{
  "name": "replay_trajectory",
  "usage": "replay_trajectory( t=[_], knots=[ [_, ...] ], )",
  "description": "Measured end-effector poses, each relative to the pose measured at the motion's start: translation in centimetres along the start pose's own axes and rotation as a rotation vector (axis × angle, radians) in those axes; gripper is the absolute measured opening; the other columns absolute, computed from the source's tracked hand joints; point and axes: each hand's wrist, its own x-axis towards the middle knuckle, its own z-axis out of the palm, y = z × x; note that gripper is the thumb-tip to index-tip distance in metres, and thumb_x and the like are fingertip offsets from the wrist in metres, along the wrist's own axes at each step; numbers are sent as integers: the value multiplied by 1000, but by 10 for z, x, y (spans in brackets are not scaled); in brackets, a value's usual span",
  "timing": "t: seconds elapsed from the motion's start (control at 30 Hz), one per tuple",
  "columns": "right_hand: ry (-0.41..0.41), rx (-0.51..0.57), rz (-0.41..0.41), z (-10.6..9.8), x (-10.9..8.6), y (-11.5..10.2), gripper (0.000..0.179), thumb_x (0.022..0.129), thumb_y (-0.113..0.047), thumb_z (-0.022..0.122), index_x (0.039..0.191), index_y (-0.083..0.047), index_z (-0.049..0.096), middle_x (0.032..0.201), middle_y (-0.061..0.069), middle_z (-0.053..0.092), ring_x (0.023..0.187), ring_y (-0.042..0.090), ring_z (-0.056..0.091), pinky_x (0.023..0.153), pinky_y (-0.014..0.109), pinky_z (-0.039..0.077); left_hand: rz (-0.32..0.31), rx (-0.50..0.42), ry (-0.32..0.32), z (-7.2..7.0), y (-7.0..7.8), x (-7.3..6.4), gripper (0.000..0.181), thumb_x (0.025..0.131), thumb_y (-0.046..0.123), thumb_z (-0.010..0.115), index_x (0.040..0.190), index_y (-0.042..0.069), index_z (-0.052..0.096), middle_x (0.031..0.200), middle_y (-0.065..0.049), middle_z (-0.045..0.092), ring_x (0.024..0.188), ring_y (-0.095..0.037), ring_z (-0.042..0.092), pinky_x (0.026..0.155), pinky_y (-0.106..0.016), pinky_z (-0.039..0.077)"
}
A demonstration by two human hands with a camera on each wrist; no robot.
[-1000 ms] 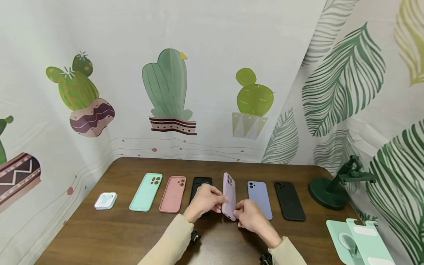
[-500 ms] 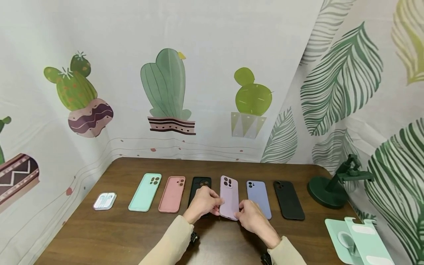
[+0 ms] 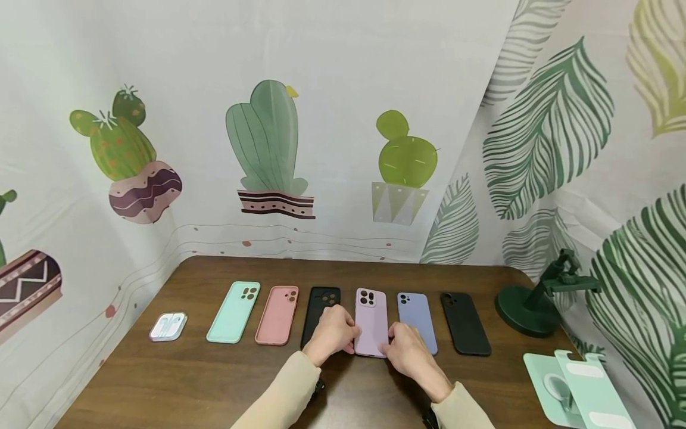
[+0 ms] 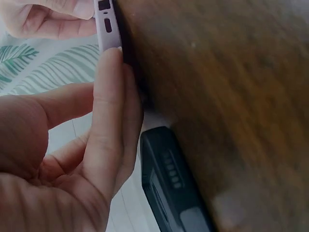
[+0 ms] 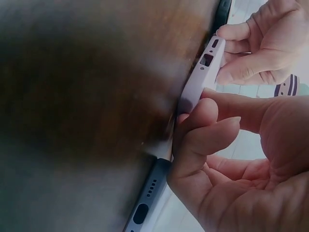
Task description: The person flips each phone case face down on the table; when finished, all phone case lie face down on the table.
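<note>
A lilac phone case [image 3: 371, 319] with a camera cut-out at its upper left lies almost flat on the table between my hands. My left hand [image 3: 331, 333] holds its lower left corner between thumb and fingers, partly covering a black phone case [image 3: 316, 301] beside it. At the lower right corner, my right hand [image 3: 409, 351] pinches the case with thumb and curled fingers. In the right wrist view, the lilac case's bottom edge [image 5: 195, 89] shows its port openings. A blue-violet phone case [image 3: 418, 316] lies just right of it, partly behind my right hand.
Along the same row lie a mint phone case [image 3: 233, 313], a pink phone case [image 3: 277, 316] and another black phone case [image 3: 465, 325]. Boxed white earphones [image 3: 168, 327] lie at the left. A dark green stand [image 3: 530, 310] and a mint folding stand [image 3: 584, 387] occupy the right side.
The lilac case has gone from standing tilted on its edge to lying face down on the table. Both hands have lowered slightly with it and stay at its lower corners.
</note>
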Motion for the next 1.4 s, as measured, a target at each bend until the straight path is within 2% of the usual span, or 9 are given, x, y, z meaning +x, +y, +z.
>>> replay_trajectory(
  t=[0.07,0.3,0.57,0.8,0.97,1.1,1.23,1.37,1.4],
  knots=[
    [12,1,-14,2,0,-1,30,88,-21,89,105,-3,72,81,-1,68,77,13,63,69,31,54,0,23,7,3,-8,5,15,93,7,77,77,5,78,54,-2,70,43,-12,70,49,-27,60],
    [8,-2,-17,4,-1,-4,31,89,-21,89,105,-2,70,82,1,66,76,15,62,67,31,53,17,81,53,3,-6,1,18,91,4,78,73,6,74,49,0,67,40,-11,67,47,-25,56],
    [-6,-6,-17,5,1,-6,32,89,-23,89,106,-2,70,82,1,66,77,15,62,67,31,53,6,107,57,4,-16,7,17,90,8,80,74,9,75,48,3,66,39,-7,65,44,-22,53],
    [28,-8,-17,8,3,-10,38,88,-25,87,112,0,70,94,7,72,84,17,65,74,37,58,5,105,101,-14,17,-20,23,90,7,79,67,5,77,46,-1,65,39,-9,65,46,-24,50],
    [79,27,-29,9,4,-16,36,88,-28,85,110,-4,69,85,2,70,77,16,63,68,34,54,38,123,125,-23,20,-27,22,93,12,79,72,6,81,47,1,66,40,-7,63,48,-24,50],
    [121,33,-48,9,-1,-23,34,88,-32,87,108,-9,71,79,-5,68,75,11,63,67,29,51,59,98,131,-31,16,-31,19,93,13,78,75,7,82,49,2,68,40,-5,64,52,-24,55],
    [155,48,-130,8,-9,-35,35,89,-31,87,108,-5,72,82,3,74,76,17,67,65,34,52,53,77,147,-38,9,-35,15,92,11,77,79,4,80,53,-1,71,41,-7,67,51,-24,57],
    [127,98,-179,6,-18,-55,36,91,-28,85,110,-1,72,85,9,78,77,21,70,65,39,55,39,67,192,-48,0,-37,11,90,9,79,86,-1,79,57,-4,73,42,-8,67,49,-25,58],
    [118,104,-183,7,-18,-58,35,91,-29,85,109,-2,72,85,8,77,77,20,70,65,38,55,50,67,203,-49,-10,-34,12,91,10,79,88,-2,78,58,-3,72,41,-7,66,47,-25,56]
  ],
)
